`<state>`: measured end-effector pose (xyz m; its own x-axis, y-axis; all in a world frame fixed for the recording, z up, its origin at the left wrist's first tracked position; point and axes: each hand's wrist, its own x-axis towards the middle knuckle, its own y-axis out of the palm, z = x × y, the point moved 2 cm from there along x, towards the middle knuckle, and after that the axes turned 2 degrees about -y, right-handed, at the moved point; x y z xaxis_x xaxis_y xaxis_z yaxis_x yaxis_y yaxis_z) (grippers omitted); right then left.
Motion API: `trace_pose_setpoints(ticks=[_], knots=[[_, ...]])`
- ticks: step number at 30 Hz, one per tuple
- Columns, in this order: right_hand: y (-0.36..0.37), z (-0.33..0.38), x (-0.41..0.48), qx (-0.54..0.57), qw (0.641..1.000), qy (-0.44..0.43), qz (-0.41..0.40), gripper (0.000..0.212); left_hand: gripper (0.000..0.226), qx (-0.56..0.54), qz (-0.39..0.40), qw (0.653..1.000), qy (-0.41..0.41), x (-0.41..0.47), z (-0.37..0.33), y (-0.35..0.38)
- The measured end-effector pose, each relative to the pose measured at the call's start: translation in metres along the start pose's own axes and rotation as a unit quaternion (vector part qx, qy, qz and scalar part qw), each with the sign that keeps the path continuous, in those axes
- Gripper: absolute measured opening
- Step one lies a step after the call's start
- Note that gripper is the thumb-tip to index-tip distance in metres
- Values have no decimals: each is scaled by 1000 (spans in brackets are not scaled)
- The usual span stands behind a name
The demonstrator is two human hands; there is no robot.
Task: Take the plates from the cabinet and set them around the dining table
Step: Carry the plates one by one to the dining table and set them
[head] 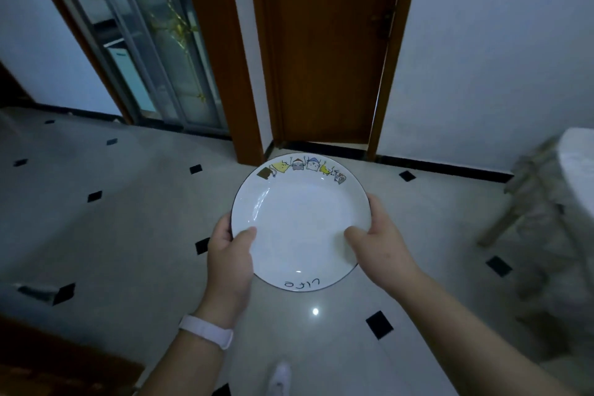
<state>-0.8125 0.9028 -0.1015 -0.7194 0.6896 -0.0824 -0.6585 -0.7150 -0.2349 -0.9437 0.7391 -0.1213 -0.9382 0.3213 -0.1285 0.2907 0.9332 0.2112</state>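
1. Here is the plate (299, 219), dead centre of the frame, carried in the air above the tiled floor (128, 235); it touches nothing but the two hands.
2. The left hand (229, 254) clamps the plate's lower-left rim, thumb laid over the white face, fingers hidden beneath; the right hand (376, 235) clamps the right rim the same way; the hands sit well apart, one on each side.
3. The plate is round, so it has no long axis to speak of; it lies face up and close to level; its row of cartoon figures points to the upper frame, toward the brown door (324, 42), and its handwritten word sits at the lower rim, near the person.
4. Now the relation that counts: a pale covered edge at the far right of the frame, which I take for the dining surface (578, 167), lies well apart from the plate, off to the right; it is blurred, so I cannot be sure.
5. A wooden stool (527, 190) stands just beside that edge, between it and the plate.
6. The right hand is the nearer to that side; the left trails across the plate.
7. My call: the carry is under way and the set-down not yet done; the coming move needs a swing to the right, keeping the plate level and clear of the stool.
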Motion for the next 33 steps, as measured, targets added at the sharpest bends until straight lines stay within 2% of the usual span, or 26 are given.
trace_pose_setpoints(ticks=[8,18,26,33], knots=[[-17,-18,60,13,986,42,-160,51,33,24,131,991,-28,99,14,73],[5,8,159,20,960,73,-268,51,29,18,238,968,-76,240,13,129],[-43,7,166,38,912,87,-399,49,27,34,373,921,-108,252,15,223],[-117,-28,174,74,864,97,-489,50,31,76,475,872,-90,240,45,324]])
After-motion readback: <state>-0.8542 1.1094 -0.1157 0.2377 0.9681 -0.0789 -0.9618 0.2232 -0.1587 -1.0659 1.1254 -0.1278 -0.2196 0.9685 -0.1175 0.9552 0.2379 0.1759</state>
